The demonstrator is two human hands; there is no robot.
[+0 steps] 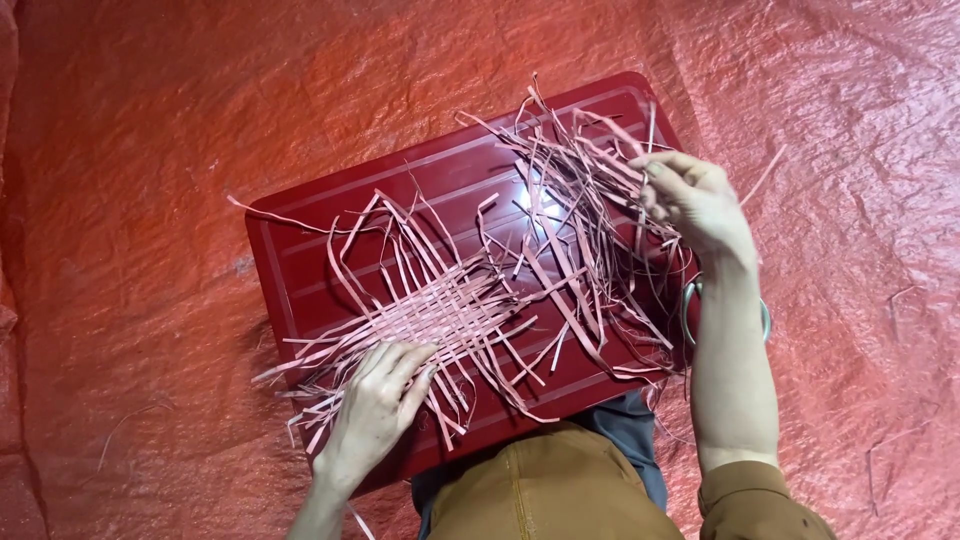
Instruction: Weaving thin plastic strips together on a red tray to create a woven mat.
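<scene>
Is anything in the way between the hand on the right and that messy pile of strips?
Nothing visible. The right hand is already at the loose pile of strips, fingers among them. The left hand rests flat on the woven strips.

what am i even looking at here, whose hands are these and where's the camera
There is no machine here. The single picture comes from a camera worn on a person's head, looking down at their own two bare hands.

A dark red tray lies upside down or flat on a crinkled red sheet that covers the ground. On the tray sits a partly woven mat of thin pale strips, with loose ends sticking out on all sides.

The left hand presses flat on the mat's near edge. The right hand, with a bangle on its wrist, reaches into a tangled heap of loose strips, fingers curled around some. Whether it grips one firmly is hard to tell.

The brownish cloth at the bottom is the person's clothing.
</scene>
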